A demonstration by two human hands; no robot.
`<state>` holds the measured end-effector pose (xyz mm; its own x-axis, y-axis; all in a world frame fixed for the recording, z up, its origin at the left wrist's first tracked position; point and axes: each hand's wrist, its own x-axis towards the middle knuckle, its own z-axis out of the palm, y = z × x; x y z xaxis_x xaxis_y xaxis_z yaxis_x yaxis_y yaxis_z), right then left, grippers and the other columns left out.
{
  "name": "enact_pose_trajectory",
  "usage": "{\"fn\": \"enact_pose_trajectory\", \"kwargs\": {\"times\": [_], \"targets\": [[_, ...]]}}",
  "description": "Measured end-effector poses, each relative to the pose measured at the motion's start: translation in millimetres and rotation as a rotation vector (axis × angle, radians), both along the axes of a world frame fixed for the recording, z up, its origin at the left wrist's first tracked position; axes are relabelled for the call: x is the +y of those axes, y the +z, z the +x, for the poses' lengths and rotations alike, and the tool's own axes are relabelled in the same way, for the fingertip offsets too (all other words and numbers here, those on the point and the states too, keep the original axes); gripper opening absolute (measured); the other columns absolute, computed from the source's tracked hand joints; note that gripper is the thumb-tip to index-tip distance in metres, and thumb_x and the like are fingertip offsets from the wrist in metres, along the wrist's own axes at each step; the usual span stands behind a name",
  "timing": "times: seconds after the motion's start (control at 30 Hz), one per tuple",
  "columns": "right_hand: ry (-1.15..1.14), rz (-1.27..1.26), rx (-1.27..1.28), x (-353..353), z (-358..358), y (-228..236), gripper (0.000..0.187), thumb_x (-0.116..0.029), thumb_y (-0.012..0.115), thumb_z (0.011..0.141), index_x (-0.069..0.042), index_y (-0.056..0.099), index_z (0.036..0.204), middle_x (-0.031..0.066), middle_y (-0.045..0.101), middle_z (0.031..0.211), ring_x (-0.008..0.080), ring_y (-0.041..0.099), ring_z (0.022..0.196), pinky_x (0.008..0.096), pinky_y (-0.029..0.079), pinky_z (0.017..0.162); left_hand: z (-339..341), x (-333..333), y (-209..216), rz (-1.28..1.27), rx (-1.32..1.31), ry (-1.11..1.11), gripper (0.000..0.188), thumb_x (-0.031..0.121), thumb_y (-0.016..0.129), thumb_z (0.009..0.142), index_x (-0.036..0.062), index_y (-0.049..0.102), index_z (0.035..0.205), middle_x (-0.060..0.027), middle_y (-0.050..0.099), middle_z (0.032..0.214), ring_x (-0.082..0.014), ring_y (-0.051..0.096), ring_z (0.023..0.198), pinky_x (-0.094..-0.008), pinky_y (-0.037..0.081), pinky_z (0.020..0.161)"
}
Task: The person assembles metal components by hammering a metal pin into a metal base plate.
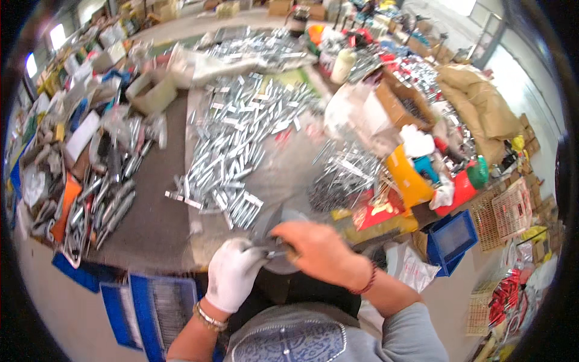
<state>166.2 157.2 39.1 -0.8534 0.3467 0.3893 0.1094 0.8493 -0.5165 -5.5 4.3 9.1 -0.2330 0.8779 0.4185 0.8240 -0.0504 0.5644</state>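
At the table's near edge, my left hand (232,274), in a white glove, is closed on a small shiny metal part (274,254). My bare right hand (322,253) meets it from the right, its fingers curled in a pinch; motion blur hides what they hold. Below and behind the hands is a smooth grey, rounded object (283,265), mostly covered by them. Just beyond spreads a wide layer of silvery metal rods (232,151). To the right lies a second heap of thin metal pieces (350,172), beside a dark pile of small parts (329,194).
Bundled metal parts (105,211) crowd the left table. A beige open box (151,93) stands at the back left, a cardboard box (404,99) at the back right. Blue crates (160,314) sit below the near left edge; another blue crate (452,238) is at the right.
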Motion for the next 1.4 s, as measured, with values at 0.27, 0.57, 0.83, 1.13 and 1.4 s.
{"fn": "enact_pose_trajectory", "kwargs": {"times": [0.27, 0.57, 0.83, 1.13, 1.4], "targets": [[0.029, -0.112, 0.069, -23, -16, 5, 0.079, 0.000, 0.079, 0.080, -0.011, 0.056, 0.155, 0.0065, 0.070, 0.098, 0.0277, 0.070, 0.092, 0.0409, 0.059, 0.083, 1, -3, -1, 0.002, 0.045, 0.007, 0.017, 0.013, 0.087, 0.078, 0.0102, 0.079, 0.093, -0.0106, 0.069, 0.090, -0.0350, 0.069, 0.087, -0.0467, 0.056, 0.076], [0.055, 0.190, -0.080, -27, -10, 5, 0.077, -0.007, 0.078, 0.085, -0.007, 0.053, 0.158, 0.0070, 0.069, 0.096, 0.0258, 0.069, 0.091, 0.0402, 0.058, 0.082, 0, 0, 9, -0.034, 0.060, 0.019, 0.018, 0.015, 0.087, 0.080, 0.0113, 0.081, 0.096, -0.0108, 0.071, 0.090, -0.0354, 0.069, 0.088, -0.0462, 0.057, 0.076], [0.018, 0.091, -0.075, -30, -14, 5, 0.080, -0.004, 0.077, 0.084, -0.007, 0.051, 0.159, 0.0090, 0.067, 0.094, 0.0291, 0.068, 0.089, 0.0417, 0.058, 0.082, -2, -2, 4, -0.056, 0.034, 0.011, 0.017, 0.016, 0.086, 0.080, 0.0103, 0.080, 0.094, -0.0105, 0.071, 0.091, -0.0356, 0.070, 0.088, -0.0467, 0.057, 0.076], [-0.012, -0.018, -0.093, -32, -11, 7, 0.075, -0.002, 0.077, 0.081, -0.006, 0.054, 0.153, 0.0103, 0.068, 0.097, 0.0321, 0.068, 0.090, 0.0451, 0.057, 0.083, -1, -4, 4, -0.047, 0.028, 0.002, 0.019, 0.016, 0.086, 0.080, 0.0115, 0.081, 0.098, -0.0108, 0.071, 0.095, -0.0354, 0.069, 0.091, -0.0471, 0.058, 0.079], [0.072, 0.241, -0.106, -31, -12, 7, 0.064, -0.008, 0.076, 0.087, -0.003, 0.057, 0.149, 0.0076, 0.067, 0.097, 0.0250, 0.068, 0.089, 0.0392, 0.057, 0.081, -4, -5, 4, -0.124, 0.031, 0.006, 0.020, 0.016, 0.084, 0.084, 0.0099, 0.079, 0.102, -0.0115, 0.070, 0.099, -0.0366, 0.068, 0.096, -0.0477, 0.057, 0.082]]}}
